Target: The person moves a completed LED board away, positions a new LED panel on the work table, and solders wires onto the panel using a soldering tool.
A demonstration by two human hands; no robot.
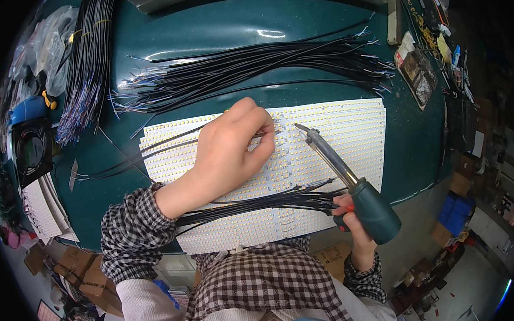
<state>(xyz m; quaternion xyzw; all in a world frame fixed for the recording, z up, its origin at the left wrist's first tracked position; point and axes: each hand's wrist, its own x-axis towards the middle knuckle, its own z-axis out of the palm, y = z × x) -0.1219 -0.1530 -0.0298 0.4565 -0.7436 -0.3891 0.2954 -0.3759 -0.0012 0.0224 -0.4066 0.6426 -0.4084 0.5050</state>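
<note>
My left hand [234, 142] rests over a stack of white LED boards [346, 127] dotted with rows of small yellow LEDs. Its fingers are pinched on a thin black cable [174, 137], whose length trails off to the left; the gripped end is partly hidden. In my right hand [358, 232] is a soldering iron [376, 212] with a green handle, wrapped by the fingers. The iron's tip points up and left, a short way right of my left fingertips, above the boards' middle strip. A bunch of black cables [260, 202] lies across the near boards, beneath both hands.
Behind the boards a loose bundle of black cables [244, 67] with stripped ends spreads over the green table [206, 12]. Another tied bundle [95, 36] lies at left, near a black round-faced device [32, 149] and stacked white boards [45, 207]. A dirty block [418, 76] sits at right.
</note>
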